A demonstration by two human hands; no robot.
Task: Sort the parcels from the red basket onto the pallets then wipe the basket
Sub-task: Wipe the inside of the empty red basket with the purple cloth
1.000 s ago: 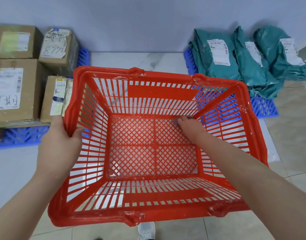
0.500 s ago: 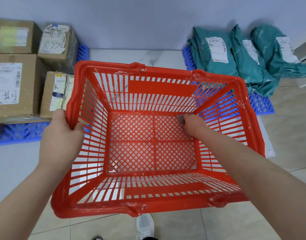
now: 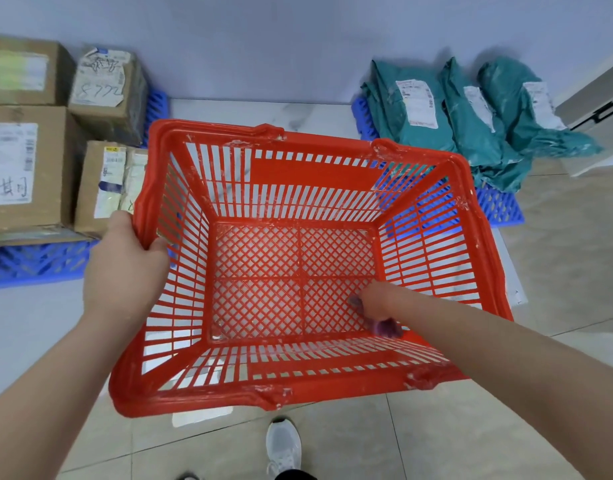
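Your right hand (image 3: 377,303) has slid to the near right corner inside the red slatted plastic basket (image 3: 318,142), fingers curled round a small purple cloth (image 3: 387,329); your left hand (image 3: 125,268) grips its left rim, over the tiled floor (image 3: 436,438).

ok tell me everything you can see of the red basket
The red plastic basket is rectangular, with slatted walls, a solid panel in each long wall and a diamond-mesh bottom. White scuffs mark its rim. No parcels lie in it. It looks tilted and lifted off the pale tiled floor. The left hand grips its left rim; the right hand, inside, holds a small purplish cloth against the mesh near the right wall.
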